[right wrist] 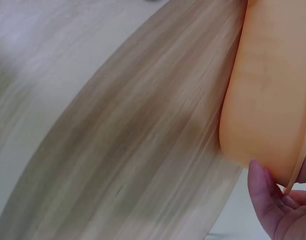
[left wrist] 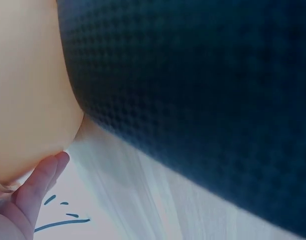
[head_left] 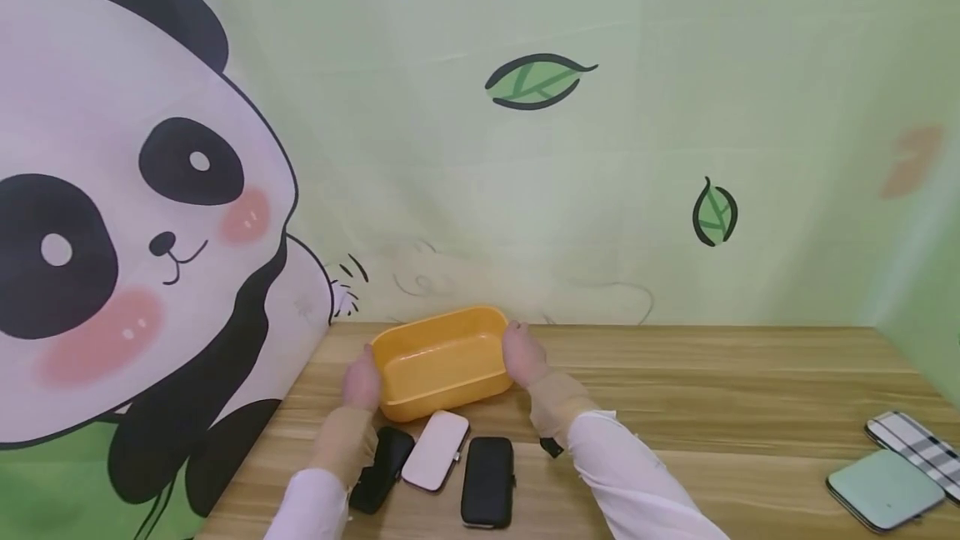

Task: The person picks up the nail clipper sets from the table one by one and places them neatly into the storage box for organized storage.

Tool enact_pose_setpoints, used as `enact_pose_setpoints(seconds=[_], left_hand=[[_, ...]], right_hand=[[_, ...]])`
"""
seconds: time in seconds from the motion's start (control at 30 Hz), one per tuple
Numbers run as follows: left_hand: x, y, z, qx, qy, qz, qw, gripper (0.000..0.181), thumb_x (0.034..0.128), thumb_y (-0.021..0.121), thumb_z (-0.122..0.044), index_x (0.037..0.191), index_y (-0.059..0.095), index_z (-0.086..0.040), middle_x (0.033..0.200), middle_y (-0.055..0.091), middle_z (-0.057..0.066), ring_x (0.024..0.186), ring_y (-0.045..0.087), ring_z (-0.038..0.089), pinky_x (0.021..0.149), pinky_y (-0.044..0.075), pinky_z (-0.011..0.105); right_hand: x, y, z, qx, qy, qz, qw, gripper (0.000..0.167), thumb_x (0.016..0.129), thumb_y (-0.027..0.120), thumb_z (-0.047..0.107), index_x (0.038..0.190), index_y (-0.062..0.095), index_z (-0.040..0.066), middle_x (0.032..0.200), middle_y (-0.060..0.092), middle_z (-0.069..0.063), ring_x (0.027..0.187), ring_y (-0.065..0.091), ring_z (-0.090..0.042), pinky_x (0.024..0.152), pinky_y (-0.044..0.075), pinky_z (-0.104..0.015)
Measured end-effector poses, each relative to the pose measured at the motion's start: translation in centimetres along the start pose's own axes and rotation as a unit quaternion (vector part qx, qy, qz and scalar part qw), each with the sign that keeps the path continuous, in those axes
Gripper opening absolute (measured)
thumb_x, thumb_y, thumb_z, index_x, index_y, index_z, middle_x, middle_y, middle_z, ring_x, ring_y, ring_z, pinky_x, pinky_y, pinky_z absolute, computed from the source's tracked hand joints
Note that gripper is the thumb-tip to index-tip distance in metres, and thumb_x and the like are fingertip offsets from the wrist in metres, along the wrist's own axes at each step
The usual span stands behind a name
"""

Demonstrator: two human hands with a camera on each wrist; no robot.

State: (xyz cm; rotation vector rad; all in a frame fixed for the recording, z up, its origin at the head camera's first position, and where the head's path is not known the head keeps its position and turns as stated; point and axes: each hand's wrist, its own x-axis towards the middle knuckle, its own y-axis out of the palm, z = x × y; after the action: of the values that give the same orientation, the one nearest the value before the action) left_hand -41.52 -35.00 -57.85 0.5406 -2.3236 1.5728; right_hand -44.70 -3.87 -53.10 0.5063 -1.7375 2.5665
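Note:
Both hands hold a yellow-orange plastic bin (head_left: 442,361) near the back edge of the table, its hollow inside facing me. My left hand (head_left: 362,379) grips its left end; in the left wrist view, fingertips (left wrist: 43,175) press against the bin's wall (left wrist: 28,95). At the other end my right hand (head_left: 523,354) pinches the rim, with fingers (right wrist: 265,197) on the outer wall in the right wrist view. Whether the bin's base touches the table cannot be told. Just in front lie a black case (head_left: 382,469), a pale pink case (head_left: 436,450) and another black case (head_left: 487,482).
A mint-green case (head_left: 885,488) and a black-and-white checked case (head_left: 918,450) lie at the right of the wooden table (head_left: 712,407). Part of a small black item (head_left: 551,447) shows beside the right forearm. Behind stands a green printed backdrop (head_left: 450,190). A dark textured surface (left wrist: 192,90) fills much of the left wrist view.

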Motion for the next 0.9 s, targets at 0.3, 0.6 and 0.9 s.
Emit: enact_pose_setpoints(seconds=[0.3, 0.6, 0.9], left_hand=[[-4.5, -11.8, -11.8, 0.000, -0.030, 0.043, 0.9986, 0.029, 0.0916, 0.034, 0.007, 0.117, 0.041, 0.019, 0.087, 0.055, 0.034, 0.075, 0.056, 0.046, 0.068, 0.045, 0.050], [-4.5, -11.5, -12.6, 0.008, -0.026, 0.041, 0.9988, 0.033, 0.0899, 0.035, 0.007, 0.120, 0.040, 0.017, 0.082, 0.056, 0.032, 0.075, 0.056, 0.043, 0.068, 0.045, 0.049], [-3.9, -11.0, -13.3, 0.016, -0.028, 0.070, 0.9970, 0.032, 0.0913, 0.036, 0.006, 0.122, 0.038, 0.016, 0.080, 0.057, 0.030, 0.074, 0.057, 0.042, 0.066, 0.046, 0.048]], right_hand=[[4.2, 8.3, -5.1, 0.016, -0.058, -0.028, 0.9978, 0.022, 0.091, 0.030, 0.001, 0.099, 0.049, -0.006, 0.079, 0.055, -0.016, 0.063, 0.057, -0.028, 0.046, 0.047, -0.037], [11.1, 20.0, -12.2, -0.024, -0.068, -0.028, 0.9970, 0.023, 0.078, 0.049, 0.006, 0.100, 0.052, -0.003, 0.081, 0.052, -0.009, 0.066, 0.054, -0.020, 0.050, 0.046, -0.031], [12.5, 22.2, -14.9, -0.051, -0.062, -0.050, 0.9955, 0.038, 0.076, 0.049, 0.008, 0.108, 0.043, -0.012, 0.077, 0.051, -0.011, 0.060, 0.054, -0.021, 0.045, 0.045, -0.030]])
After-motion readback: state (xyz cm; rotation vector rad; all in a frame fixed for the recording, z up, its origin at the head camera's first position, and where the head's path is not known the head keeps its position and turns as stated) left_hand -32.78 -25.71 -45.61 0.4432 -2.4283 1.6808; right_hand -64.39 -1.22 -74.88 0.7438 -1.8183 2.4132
